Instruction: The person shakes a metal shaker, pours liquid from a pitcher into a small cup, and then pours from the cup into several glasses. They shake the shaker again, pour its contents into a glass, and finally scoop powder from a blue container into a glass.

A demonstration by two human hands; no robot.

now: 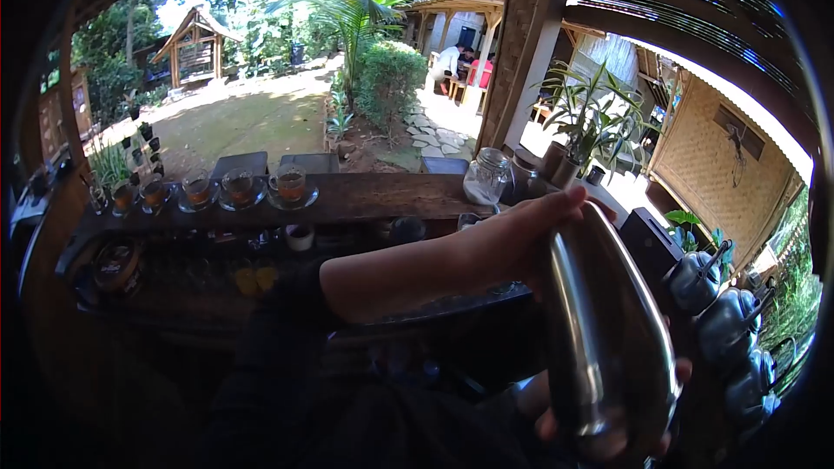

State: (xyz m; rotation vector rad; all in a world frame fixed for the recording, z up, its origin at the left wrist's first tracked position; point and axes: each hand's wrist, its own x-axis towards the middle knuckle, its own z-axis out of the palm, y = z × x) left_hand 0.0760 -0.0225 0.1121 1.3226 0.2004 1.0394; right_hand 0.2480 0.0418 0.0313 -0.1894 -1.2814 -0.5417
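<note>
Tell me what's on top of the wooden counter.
Glass cups, several on saucers, a glass jar and a darker jar stand there. Your left hand covers whatever lies behind it.

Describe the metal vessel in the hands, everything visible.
The metal vessel is long, rounded and silvery, with polished bright streaks and a dark band along its side. It is held up, slightly tilted, near the counter. The left hand holds its upper end, the right hand its lower. No lid or contents discernible.
</note>
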